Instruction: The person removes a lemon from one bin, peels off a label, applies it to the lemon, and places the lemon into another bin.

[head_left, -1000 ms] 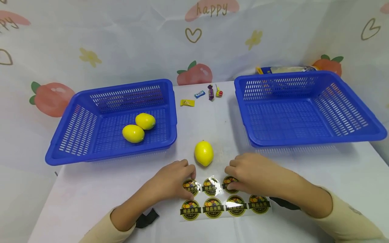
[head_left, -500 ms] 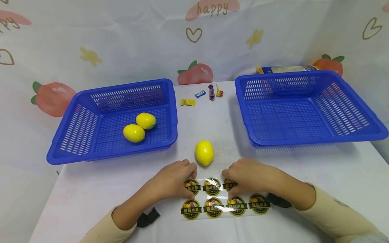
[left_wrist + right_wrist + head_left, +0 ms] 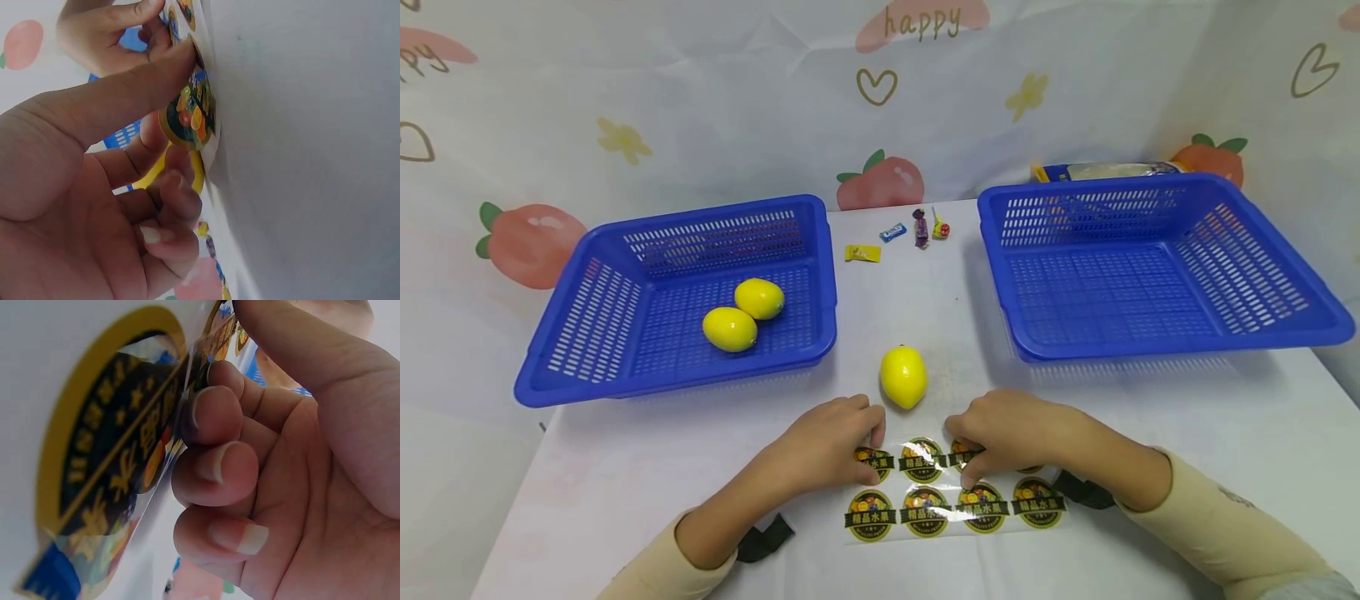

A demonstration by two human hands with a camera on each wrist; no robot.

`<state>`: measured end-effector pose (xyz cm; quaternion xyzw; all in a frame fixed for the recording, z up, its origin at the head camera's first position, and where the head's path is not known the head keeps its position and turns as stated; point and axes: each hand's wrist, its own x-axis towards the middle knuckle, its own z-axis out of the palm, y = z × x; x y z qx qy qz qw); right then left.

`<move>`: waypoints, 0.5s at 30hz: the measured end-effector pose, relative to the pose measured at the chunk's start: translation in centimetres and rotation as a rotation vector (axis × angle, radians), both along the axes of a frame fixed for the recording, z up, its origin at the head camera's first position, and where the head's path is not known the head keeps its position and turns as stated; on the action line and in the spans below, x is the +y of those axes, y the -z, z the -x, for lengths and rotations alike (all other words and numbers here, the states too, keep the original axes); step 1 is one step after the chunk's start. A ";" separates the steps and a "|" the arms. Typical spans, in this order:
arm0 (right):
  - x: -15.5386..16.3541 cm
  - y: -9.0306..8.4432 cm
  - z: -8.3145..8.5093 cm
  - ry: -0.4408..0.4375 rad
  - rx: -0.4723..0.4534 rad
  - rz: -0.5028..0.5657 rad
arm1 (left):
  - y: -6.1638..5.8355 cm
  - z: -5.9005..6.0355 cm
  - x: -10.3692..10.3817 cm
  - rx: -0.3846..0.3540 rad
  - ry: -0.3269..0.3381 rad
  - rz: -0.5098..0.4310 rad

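Observation:
A clear sheet of round black-and-gold fruit stickers (image 3: 927,512) lies flat on the white table in front of me. My left hand (image 3: 831,442) pinches its far left corner; in the left wrist view the thumb is over a sticker (image 3: 190,119) and the index finger is partly hidden behind it. At the far edge, right of centre, my right hand (image 3: 1018,437) holds the sheet with thumb and curled fingers. The right wrist view has those fingers (image 3: 215,472) close against the sheet's edge. Just beyond the sheet, between both hands, rests a single lemon (image 3: 904,377).
Two lemons (image 3: 730,329) sit in the left blue basket (image 3: 677,386). Another blue basket (image 3: 1180,343) stands at the right, with a packet (image 3: 1112,172) behind it. Small sweets, including a yellow-wrapped one (image 3: 862,253), and a lollipop (image 3: 941,227) lie between the baskets at the back.
My right hand has shifted a little left and nearer to me along the sheet, its thumb moving off the upper right sticker. The left hand, sheet and lemons stay nearly still.

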<state>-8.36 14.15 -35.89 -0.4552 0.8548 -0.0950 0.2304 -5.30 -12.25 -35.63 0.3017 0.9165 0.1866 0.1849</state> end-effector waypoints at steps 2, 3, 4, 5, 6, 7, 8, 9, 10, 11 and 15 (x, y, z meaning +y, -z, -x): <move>0.0 0.0 0.0 0.003 -0.003 0.001 | 0.0 0.1 -0.1 -0.006 0.007 -0.020; 0.0 0.0 0.0 0.004 -0.003 0.001 | 0.1 0.1 -0.1 -0.009 0.013 -0.032; 0.0 0.0 0.0 0.004 -0.002 0.002 | 0.1 0.2 -0.2 -0.013 0.020 -0.045; -0.1 0.0 0.0 0.006 -0.003 0.000 | 0.1 0.3 -0.2 -0.019 0.028 -0.056; -0.1 0.0 0.0 0.006 0.001 0.001 | 0.0 0.3 -0.3 -0.025 0.038 -0.067; -0.1 0.0 0.0 0.004 0.003 0.003 | 0.0 0.4 -0.4 -0.031 0.048 -0.079; 0.0 0.0 0.0 0.005 0.005 0.002 | -0.1 0.5 -0.4 -0.039 0.060 -0.091; -0.1 0.0 0.0 0.004 0.007 0.003 | -0.2 0.5 -0.5 -0.047 0.071 -0.101; -0.1 0.0 0.0 0.003 0.007 0.004 | -0.3 0.6 -0.6 -0.057 0.083 -0.111; -0.1 0.0 0.0 0.003 0.006 0.006 | -0.4 0.6 -0.7 -0.068 0.094 -0.117; -0.1 -0.1 0.1 0.006 -0.003 0.008 | -0.8 0.7 -1.1 -0.114 0.138 -0.139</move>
